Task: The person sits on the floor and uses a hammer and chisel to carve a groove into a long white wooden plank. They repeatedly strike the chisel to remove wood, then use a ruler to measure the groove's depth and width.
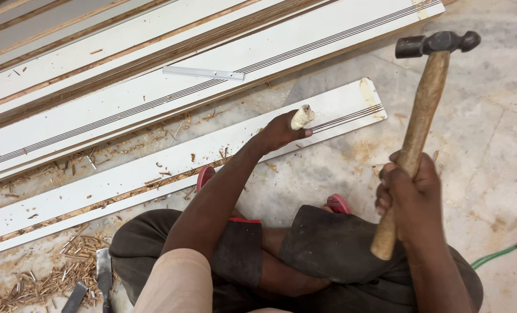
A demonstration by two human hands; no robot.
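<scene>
On the stone floor, the right hand (pixel 412 194) grips a raised wooden-handled hammer (pixel 421 110), while the left hand (pixel 281 130), one finger bandaged, presses fingertips onto a white grooved board (pixel 171 165) amid wood shavings (pixel 61 272).

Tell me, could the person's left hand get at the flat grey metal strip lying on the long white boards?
Probably yes: the left hand rests on the nearer white board, and nothing stands between it and the metal strip just beyond.
</scene>
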